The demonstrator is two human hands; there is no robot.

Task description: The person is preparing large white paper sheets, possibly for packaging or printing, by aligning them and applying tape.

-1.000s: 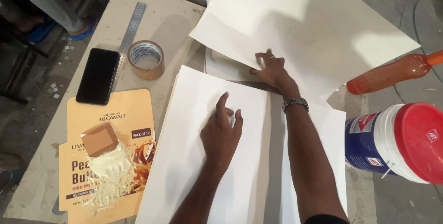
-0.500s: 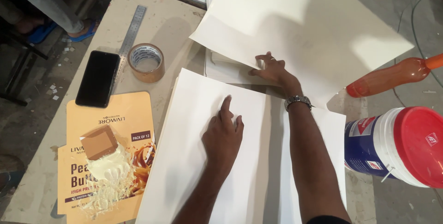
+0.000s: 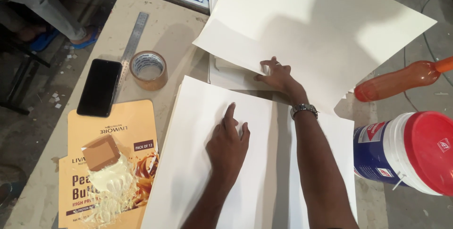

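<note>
Pressing a white sheet (image 3: 198, 163) flat near the table's (image 3: 174, 35) front edge, our left hand (image 3: 228, 145) lies palm down, fingers spread, gripping nothing. Our right hand (image 3: 276, 75), watch on its wrist, reaches under a lifted large sheet (image 3: 321, 35) toward the far edge, fingers curled onto the paper stack (image 3: 231, 75) beneath; we cannot tell whether it pinches anything. We judge the step to be sorting sheets; next calls for a steady hold while one sheet slides free.
</note>
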